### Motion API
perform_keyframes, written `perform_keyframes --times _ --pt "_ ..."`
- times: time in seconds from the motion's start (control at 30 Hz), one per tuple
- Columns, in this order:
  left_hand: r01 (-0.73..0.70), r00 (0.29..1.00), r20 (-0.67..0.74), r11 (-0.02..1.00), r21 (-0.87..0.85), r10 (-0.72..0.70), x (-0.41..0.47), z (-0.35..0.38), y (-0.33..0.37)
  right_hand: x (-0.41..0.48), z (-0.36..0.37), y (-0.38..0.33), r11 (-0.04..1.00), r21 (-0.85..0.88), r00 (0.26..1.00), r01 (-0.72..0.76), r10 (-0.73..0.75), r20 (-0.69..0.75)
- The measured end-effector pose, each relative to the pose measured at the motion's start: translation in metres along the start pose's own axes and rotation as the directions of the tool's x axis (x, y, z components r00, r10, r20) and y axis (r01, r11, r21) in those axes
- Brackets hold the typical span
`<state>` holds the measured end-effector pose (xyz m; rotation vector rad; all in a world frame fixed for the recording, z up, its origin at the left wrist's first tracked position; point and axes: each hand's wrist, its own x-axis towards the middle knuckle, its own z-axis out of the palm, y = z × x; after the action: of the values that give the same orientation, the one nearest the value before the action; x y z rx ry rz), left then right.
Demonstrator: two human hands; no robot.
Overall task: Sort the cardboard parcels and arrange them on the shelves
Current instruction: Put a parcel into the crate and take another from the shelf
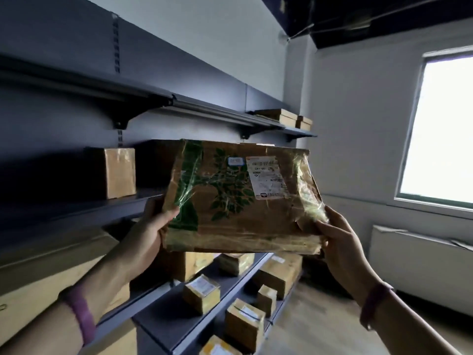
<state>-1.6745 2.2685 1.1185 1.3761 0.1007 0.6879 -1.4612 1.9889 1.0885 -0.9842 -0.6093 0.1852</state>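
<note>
I hold a large flat cardboard parcel (pixel 230 213) up in front of the middle shelf (pixel 76 208). It is brown with a green leaf print, clear tape and a white shipping label at its upper right. My left hand (pixel 151 226) grips its lower left edge, thumb on the front face. My right hand (pixel 340 239) grips its torn lower right corner. The parcel tilts slightly, with its top edge level with the shelf behind it.
A small brown box (pixel 120 172) stands on the middle shelf at left. Two flat boxes (pixel 289 117) lie on the top shelf. Several small parcels (pixel 202 293) sit on the lower shelves. A large carton (pixel 51 272) is at lower left. A bright window (pixel 440 129) is on the right wall.
</note>
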Motion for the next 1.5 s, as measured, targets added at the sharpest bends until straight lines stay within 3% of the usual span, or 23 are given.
perform_keyframes --times 0.13,0.3,0.43,0.57,1.03,1.5 --pt "-0.004 1.0 -0.011 1.0 -0.009 0.004 0.061 0.067 -0.053 0.011 -0.07 -0.019 0.997 -0.043 0.992 0.065 -0.069 -0.102" --pt "0.071 0.995 0.077 0.984 -0.16 -0.06 0.12 0.154 -0.103 0.046 -0.146 -0.039 0.988 -0.103 0.968 0.117 -0.136 -0.209" --pt "0.08 0.99 0.127 0.983 -0.163 -0.06 0.176 0.213 -0.139 0.094 -0.208 -0.043 0.981 -0.142 0.952 0.128 -0.162 -0.261" --pt "0.144 0.978 0.173 0.98 -0.135 -0.12 0.241 0.269 -0.172 0.145 -0.264 -0.048 0.976 -0.171 0.946 0.135 -0.178 -0.271" --pt "0.161 0.971 0.203 0.971 -0.175 -0.124 0.456 0.415 -0.301 0.328 -0.429 -0.017 0.955 -0.259 0.907 0.143 -0.231 -0.352" --pt "0.224 0.954 0.247 0.952 -0.209 -0.17 0.741 0.554 -0.434 0.575 -0.574 0.026 0.931 -0.344 0.861 0.118 -0.269 -0.433"
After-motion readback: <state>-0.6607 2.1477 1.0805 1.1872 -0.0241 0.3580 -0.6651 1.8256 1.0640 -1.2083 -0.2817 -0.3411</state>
